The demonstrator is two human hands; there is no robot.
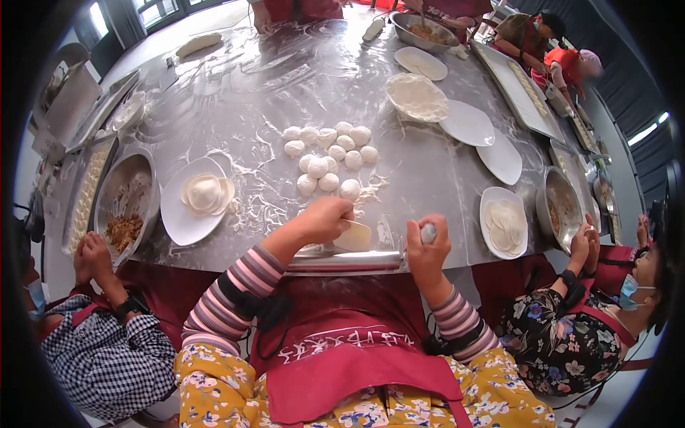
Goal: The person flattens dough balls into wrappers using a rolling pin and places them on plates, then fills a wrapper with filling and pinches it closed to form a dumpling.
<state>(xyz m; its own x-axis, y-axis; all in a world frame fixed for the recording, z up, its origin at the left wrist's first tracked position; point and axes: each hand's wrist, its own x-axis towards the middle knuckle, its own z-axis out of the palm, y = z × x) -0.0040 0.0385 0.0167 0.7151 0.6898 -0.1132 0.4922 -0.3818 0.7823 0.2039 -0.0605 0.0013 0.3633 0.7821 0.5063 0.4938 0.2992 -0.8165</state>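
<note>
My left hand [327, 220] pinches the edge of a flat dough wrapper [353, 237] close to the near edge of the steel table. To its right, my right hand [428, 250] is wrapped round a small rolling pin [428, 233], whose rounded end shows above the fist; the rest is hidden by the fingers. The rolling pin and the wrapper are apart. Just beyond my left hand lies a group of several floured dough balls [317, 167]. Loose flour is scattered around them on the metal surface.
A plate [175, 214] of stacked wrappers stands left, beside a bowl of filling [146, 171]. Another wrapper plate [487, 203] and bowl [548, 192] are right. A flour dish [417, 98] and white plates [467, 123] lie beyond. Co-workers stand on both sides and opposite.
</note>
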